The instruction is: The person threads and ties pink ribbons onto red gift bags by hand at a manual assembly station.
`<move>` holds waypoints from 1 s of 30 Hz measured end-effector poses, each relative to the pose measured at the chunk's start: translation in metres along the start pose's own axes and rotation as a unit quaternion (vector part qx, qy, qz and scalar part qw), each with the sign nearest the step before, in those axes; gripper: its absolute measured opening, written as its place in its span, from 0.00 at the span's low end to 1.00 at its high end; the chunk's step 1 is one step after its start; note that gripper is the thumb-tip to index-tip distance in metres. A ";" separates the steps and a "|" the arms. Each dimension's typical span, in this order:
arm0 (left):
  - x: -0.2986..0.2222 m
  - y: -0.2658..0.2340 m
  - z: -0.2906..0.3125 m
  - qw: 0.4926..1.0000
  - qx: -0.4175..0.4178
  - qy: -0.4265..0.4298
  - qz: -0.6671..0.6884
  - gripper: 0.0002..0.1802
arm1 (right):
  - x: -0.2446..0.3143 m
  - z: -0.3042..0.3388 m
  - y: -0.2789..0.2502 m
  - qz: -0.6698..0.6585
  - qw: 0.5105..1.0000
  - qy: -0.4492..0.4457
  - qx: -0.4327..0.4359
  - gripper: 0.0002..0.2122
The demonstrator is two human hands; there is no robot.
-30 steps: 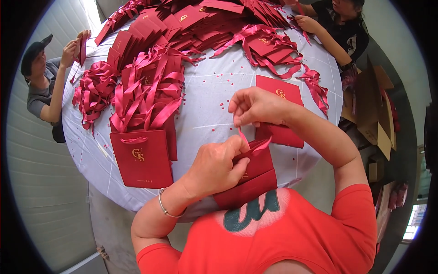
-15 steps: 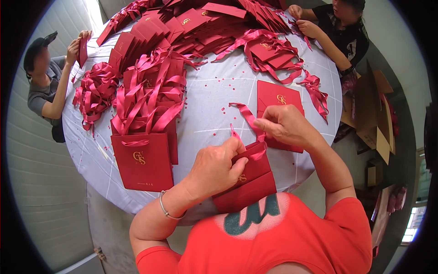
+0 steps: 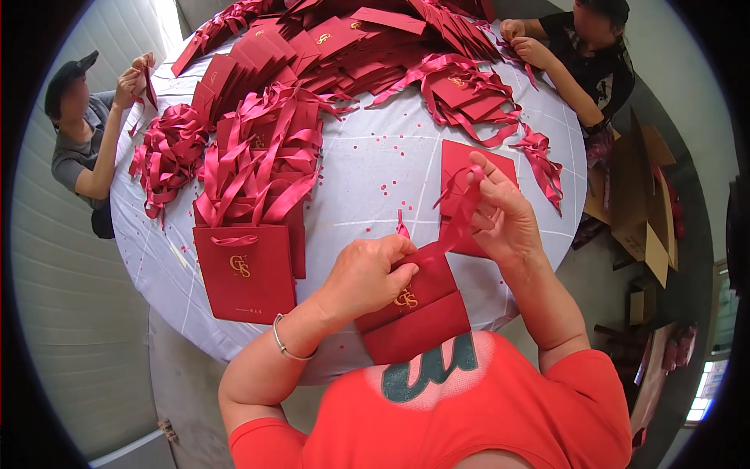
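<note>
1. At the table's near edge, close to the person's chest, a red paper bag [image 3: 437, 301] lies with its top edge pointing away and its long axis slightly aslant.
2. The left hand [image 3: 366, 270] is nearer to it, thumb and fingertips pinched on the top left corner; a pink ribbon end [image 3: 402, 224] pokes up beyond them.
3. The right hand [image 3: 506, 219] is raised beyond the bag's top right corner, fingers closed on a pink ribbon [image 3: 462, 223] that slants up from the top edge — whether it passes through holes I cannot tell.
4. Under that hand lies a second red bag [image 3: 500, 160], just beyond the first — the nearest thing in the way.
5. To the left, ribboned bags [image 3: 248, 285] stack on the white tablecloth [image 3: 355, 184]; red paper dots [image 3: 383, 190] lie scattered between.
</note>
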State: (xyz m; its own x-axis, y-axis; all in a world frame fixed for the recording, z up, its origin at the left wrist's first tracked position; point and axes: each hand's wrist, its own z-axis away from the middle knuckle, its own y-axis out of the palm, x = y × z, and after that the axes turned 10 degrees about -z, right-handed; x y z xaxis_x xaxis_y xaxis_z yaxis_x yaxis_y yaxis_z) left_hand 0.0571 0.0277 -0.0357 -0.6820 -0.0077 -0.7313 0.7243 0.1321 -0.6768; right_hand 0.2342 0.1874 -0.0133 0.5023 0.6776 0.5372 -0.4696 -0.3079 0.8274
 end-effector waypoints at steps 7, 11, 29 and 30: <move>0.003 0.002 -0.003 1.000 0.009 -0.013 0.006 0.10 | -0.001 0.016 0.012 -0.085 0.995 -0.010 0.053 0.24; 0.002 0.002 -0.002 1.000 0.010 -0.010 0.003 0.10 | -0.009 0.026 0.020 0.175 0.944 -0.280 0.014 0.23; 0.005 0.003 -0.005 0.998 0.020 -0.044 -0.050 0.12 | 0.067 0.099 0.045 0.883 0.456 -0.044 0.098 0.07; 0.005 0.003 -0.005 0.997 0.023 -0.048 -0.049 0.12 | 0.066 0.099 0.040 0.900 0.420 -0.071 0.087 0.06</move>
State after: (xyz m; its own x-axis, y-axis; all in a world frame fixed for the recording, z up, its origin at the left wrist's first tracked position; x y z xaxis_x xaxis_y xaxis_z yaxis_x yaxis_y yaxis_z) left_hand 0.0554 0.0334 -0.0405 -0.7384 -0.1143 -0.6646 0.6598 0.0814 -0.7470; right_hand 0.3207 0.1538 0.0711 -0.5091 -0.8021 0.3122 -0.1271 -0.2887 -0.9490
